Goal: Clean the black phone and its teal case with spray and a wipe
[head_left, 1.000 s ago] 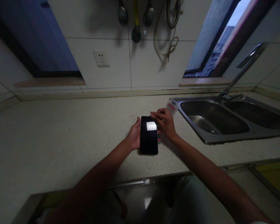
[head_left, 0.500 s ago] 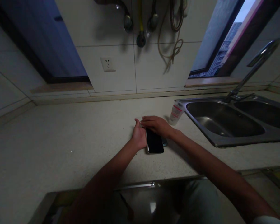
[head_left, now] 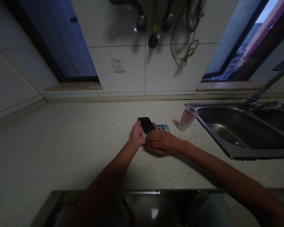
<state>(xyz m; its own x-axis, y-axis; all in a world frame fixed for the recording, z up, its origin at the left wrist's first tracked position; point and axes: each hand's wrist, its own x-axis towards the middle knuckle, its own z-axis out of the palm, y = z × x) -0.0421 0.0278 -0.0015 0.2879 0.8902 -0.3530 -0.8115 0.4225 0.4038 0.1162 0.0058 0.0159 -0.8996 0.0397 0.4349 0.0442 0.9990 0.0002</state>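
Note:
A black phone (head_left: 146, 124) with a dark screen lies tilted over the pale counter (head_left: 73, 142), its far end showing. My left hand (head_left: 136, 135) grips its left edge with curled fingers. My right hand (head_left: 161, 142) covers the phone's near end, fingers closed over it. Just behind my right hand lies a light blue patterned case or card (head_left: 163, 127), flat on the counter.
A small white tube or bottle with a red label (head_left: 186, 118) stands by the steel sink (head_left: 241, 129) at the right, with a tap (head_left: 267, 85) behind. A wall socket (head_left: 117, 65), hanging pipes and a cord are on the tiled wall. Windows flank the wall.
The phone has been turned and lifted at an angle. My right hand slid from its far end to its near end, uncovering the blue case. The view shifted left.

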